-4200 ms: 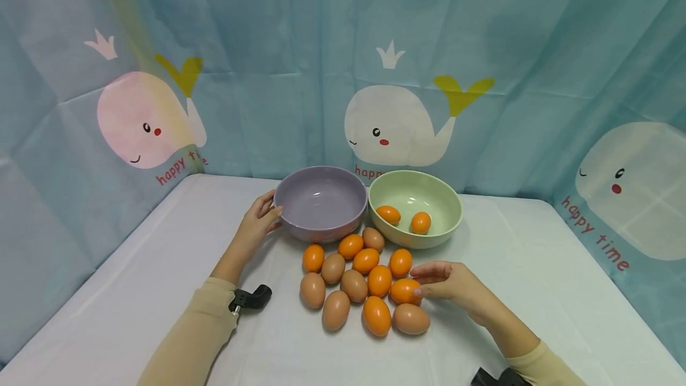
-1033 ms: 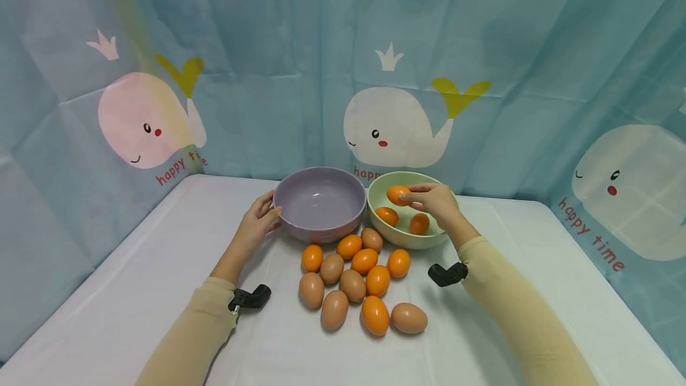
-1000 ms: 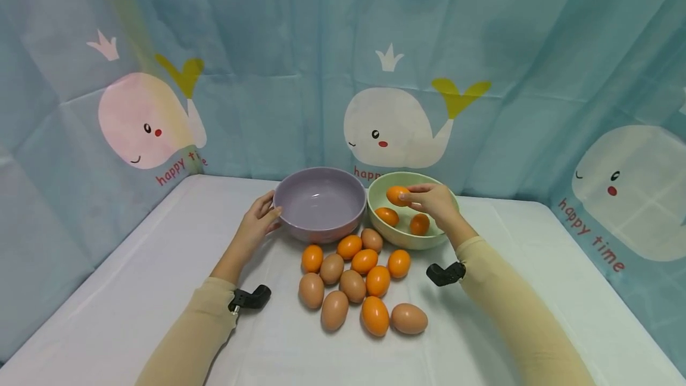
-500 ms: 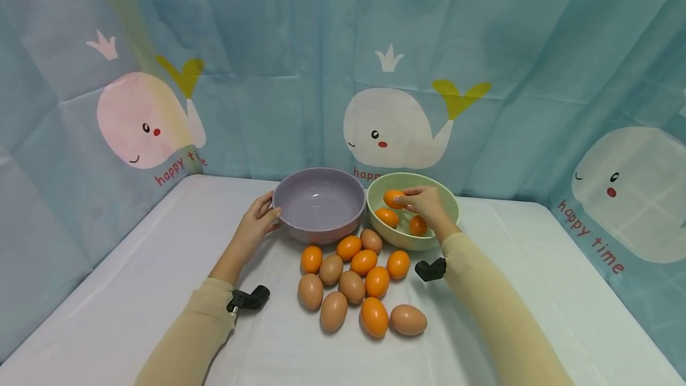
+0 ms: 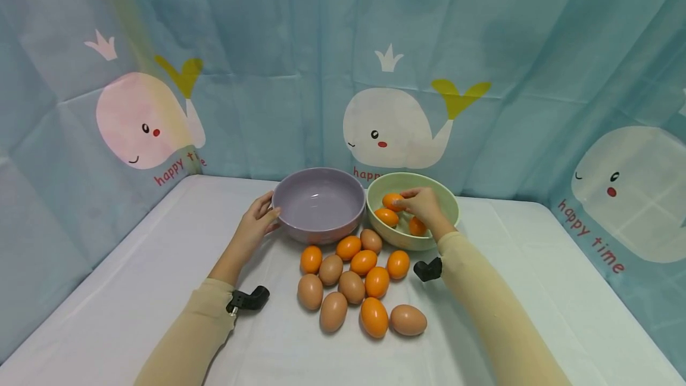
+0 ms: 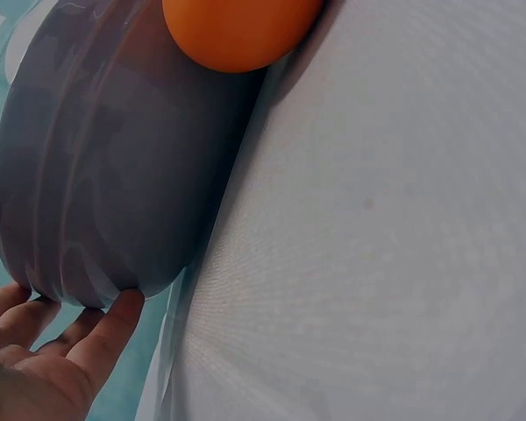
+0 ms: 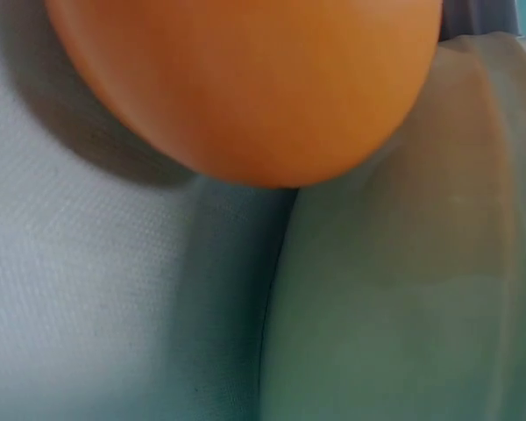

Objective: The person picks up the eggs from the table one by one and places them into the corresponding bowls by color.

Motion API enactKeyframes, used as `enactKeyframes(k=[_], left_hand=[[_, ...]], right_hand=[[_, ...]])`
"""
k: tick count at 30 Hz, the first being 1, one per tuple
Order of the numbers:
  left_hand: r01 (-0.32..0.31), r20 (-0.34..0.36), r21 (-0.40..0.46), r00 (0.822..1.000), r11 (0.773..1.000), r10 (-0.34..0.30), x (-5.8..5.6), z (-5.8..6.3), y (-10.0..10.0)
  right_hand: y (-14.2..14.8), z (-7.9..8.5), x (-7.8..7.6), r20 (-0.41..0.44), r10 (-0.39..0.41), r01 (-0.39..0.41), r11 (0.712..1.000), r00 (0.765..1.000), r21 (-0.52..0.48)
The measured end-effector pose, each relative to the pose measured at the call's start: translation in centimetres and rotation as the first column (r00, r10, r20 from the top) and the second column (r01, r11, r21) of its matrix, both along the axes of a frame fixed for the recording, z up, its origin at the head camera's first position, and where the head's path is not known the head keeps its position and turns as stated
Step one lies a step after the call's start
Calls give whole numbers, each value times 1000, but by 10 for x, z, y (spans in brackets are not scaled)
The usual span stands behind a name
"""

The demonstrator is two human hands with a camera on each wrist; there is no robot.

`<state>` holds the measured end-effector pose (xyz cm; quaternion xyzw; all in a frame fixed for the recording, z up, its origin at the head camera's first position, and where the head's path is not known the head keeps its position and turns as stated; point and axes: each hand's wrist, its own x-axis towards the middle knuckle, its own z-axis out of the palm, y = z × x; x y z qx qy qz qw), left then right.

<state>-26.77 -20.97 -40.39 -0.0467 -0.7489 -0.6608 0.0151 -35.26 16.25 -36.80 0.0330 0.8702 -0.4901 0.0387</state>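
My right hand [image 5: 423, 204] reaches into the green bowl [image 5: 446, 188] and pinches an orange egg [image 5: 392, 201] between thumb and fingertips, low over the bowl's bottom. Two other orange eggs lie inside; one of them [image 5: 386, 217] is right below the pinched egg, the other [image 5: 417, 226] partly under the hand. My left hand [image 5: 254, 223] is at the left side of the purple bowl [image 5: 320, 232], its extended fingertips [image 6: 127, 303] against the outer wall. The right wrist view has the green bowl's outer wall [image 7: 394, 289], but not the right hand's fingers.
In front of the bowls, several orange eggs [image 5: 377, 282] and brown eggs [image 5: 333, 311] lie grouped on the white tablecloth [image 5: 300, 362]. The two bowls stand side by side, rims close together. A blue curtain with whales [image 5: 300, 106] hangs right behind them.
My right hand picked an orange egg from the group, carried it over the green bowl and lowered it inside. The left hand has stayed at the purple bowl.
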Motion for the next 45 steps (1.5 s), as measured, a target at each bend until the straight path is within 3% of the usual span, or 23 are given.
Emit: enactKeyframes(k=[21, 26, 32, 39, 45], left_hand=[[5, -2, -19, 1000, 1000, -5, -1, -2, 0], [0, -3, -21, 1000, 1000, 0, -1, -2, 0], [-1, 4, -25, 1000, 1000, 1, -2, -4, -1], [1, -4, -16, 1000, 1000, -1, -2, -2, -1], [3, 2, -17, 1000, 1000, -3, -2, -3, -1]], right_hand=[[2, 0, 0, 5, 52, -52, 995, 999, 86], [7, 7, 7, -22, 80, -79, 996, 997, 49], [16, 18, 32, -56, 129, -130, 991, 990, -9], [29, 29, 76, -127, 151, -160, 985, 980, -58], [39, 37, 111, -130, 180, -193, 976, 975, -101]])
